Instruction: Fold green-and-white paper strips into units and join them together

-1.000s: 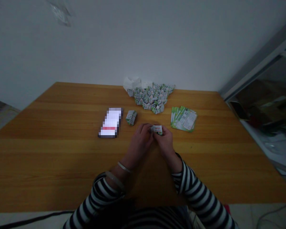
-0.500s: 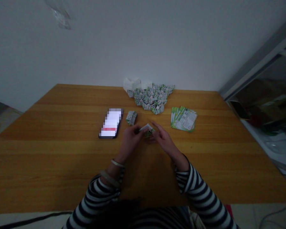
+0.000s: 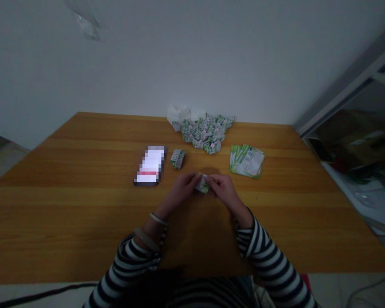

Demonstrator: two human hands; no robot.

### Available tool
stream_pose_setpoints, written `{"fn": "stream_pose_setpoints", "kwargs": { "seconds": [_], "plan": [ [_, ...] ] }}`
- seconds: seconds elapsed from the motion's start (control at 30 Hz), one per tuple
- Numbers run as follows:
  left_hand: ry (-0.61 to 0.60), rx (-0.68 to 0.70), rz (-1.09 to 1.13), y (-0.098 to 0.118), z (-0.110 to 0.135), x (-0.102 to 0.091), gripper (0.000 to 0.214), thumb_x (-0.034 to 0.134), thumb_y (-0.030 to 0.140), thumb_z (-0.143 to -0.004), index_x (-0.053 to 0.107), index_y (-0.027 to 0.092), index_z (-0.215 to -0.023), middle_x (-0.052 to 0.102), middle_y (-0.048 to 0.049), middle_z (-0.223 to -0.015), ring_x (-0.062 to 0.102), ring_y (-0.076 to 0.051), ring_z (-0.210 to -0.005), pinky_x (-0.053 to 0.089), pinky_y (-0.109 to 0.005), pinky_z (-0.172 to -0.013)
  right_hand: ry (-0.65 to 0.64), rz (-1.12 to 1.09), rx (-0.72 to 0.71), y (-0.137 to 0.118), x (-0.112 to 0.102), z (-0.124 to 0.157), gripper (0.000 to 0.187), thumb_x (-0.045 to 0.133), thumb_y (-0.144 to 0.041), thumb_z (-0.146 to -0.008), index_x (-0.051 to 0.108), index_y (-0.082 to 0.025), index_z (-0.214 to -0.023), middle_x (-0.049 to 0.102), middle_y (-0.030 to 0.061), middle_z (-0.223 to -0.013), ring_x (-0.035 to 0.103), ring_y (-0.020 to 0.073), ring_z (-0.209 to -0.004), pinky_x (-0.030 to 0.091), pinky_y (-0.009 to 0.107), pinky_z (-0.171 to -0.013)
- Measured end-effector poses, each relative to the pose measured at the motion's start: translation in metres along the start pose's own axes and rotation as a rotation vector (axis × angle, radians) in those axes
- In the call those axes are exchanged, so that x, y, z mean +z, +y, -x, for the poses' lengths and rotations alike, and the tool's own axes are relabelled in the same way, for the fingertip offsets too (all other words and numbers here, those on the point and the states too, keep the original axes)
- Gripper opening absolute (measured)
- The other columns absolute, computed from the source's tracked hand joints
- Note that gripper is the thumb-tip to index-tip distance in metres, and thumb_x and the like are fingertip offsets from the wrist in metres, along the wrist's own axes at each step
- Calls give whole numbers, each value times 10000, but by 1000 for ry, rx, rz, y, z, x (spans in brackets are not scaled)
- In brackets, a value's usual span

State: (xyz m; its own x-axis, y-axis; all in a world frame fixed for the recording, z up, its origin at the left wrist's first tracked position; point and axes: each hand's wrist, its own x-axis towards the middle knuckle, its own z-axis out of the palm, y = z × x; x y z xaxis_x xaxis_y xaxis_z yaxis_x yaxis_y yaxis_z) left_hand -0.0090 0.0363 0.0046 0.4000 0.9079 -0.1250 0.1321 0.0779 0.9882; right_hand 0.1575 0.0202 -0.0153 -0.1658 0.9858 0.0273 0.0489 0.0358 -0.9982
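Between my two hands is a small folded piece of green and white printed paper (image 3: 202, 185). My left hand (image 3: 183, 186) pinches its left side with thumb and fingers. On its right side, my right hand (image 3: 223, 188) grips it, thumb on top. Both hands are low over the middle of the table, and the fingertips beneath the paper are partly hidden. Just beyond my left hand stands a small folded paper bundle (image 3: 177, 158) with the same print. A fanned stack of flat green and white printed sheets (image 3: 247, 161) lies beyond my right hand.
Against the wall, a large heap of folded printed paper pieces (image 3: 207, 132) sits beside crumpled white tissue or plastic (image 3: 179, 114). A phone with a lit, blurred screen (image 3: 150, 165) lies left on the wooden table (image 3: 83, 192). Shelving (image 3: 349, 128) stands at the right.
My right hand has closed its extended fingers onto the paper. Both hands have drawn slightly nearer to me, and the paper has turned between them.
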Motion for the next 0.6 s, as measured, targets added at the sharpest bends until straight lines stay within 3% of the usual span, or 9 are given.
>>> {"fn": "stream_pose_setpoints", "kwargs": {
  "seconds": [0.1,0.23,0.3,0.37,0.5,0.6],
  "plan": [
    [18,13,2,0,0,0,408,519,527,-862,591,156,-708,581,28,-514,543,-115,-421,434,-212,-408,-103,-23,30,-2,-2,1,375,573,-494,-859,686,-165,-721,546,-41,-460,455,70,-347,320,165,-331],
    [-16,15,59,-2,-1,-2,396,529,529,-854,598,154,-747,564,40,-503,503,-99,-371,403,-204,-373,-50,-146,-10,-10,0,3,401,634,-417,-832,654,-225,-1183,613,-46,-588,484,81,-427,383,180,-394],
    [-29,-7,70,-4,-2,-2,405,520,531,-859,595,149,-745,561,37,-499,495,-97,-369,388,-201,-369,-15,-153,-47,-12,2,3,390,672,-374,-803,672,-245,-1171,660,-26,-685,502,85,-476,418,196,-442],
    [16,13,91,-5,-3,-1,366,554,507,-847,604,146,-813,590,30,-545,531,-101,-427,405,-196,-408,21,-153,-50,-11,3,3,286,680,-364,-792,735,-230,-1039,682,-7,-725,513,90,-495,432,212,-463],
    [105,123,177,-6,-7,-1,385,678,402,-779,615,152,-1065,700,-21,-767,648,-149,-698,501,-238,-619,60,-155,-40,-7,5,1,304,695,-334,-781,718,-225,-1064,608,-44,-576,489,92,-456,427,213,-449],
    [147,90,169,-10,-8,-4,331,718,389,-736,691,121,-929,728,-66,-810,663,-175,-731,511,-275,-672,37,-153,-48,-6,8,1,378,721,-317,-757,674,-239,-1124,579,-65,-548,502,99,-439,440,217,-440]
  ]
}}
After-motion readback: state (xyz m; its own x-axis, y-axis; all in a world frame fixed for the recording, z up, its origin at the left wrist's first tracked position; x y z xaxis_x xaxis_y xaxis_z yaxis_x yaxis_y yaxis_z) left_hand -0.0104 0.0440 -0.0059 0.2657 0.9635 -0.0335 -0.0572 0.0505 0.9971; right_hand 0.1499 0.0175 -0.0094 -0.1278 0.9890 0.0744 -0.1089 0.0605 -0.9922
